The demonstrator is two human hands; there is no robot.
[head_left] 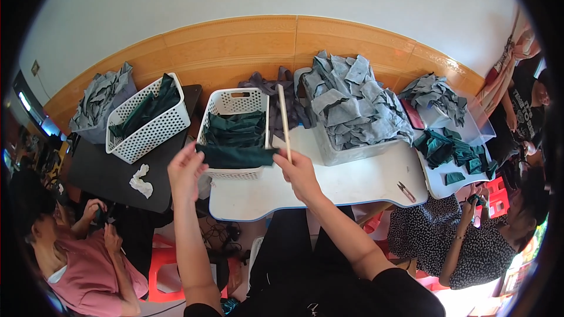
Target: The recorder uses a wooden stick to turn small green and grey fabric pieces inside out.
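A strip of dark green fabric (238,157) is stretched level between my two hands, over the near edge of a white perforated basket (236,174). My left hand (185,173) pinches its left end. The right end is pinched by my right hand (299,177), which also grips a pale, thin stick (284,118) standing nearly upright. Inside the basket lie more dark green fabric pieces (235,130), folded in a row.
A tub (346,154) heaped with grey-green cloth stands right of the basket on the white table (376,179). Thread snips (406,192) lie near its edge. Another white basket (147,123) is on the black table (111,170). People sit at left and right, handling small pieces.
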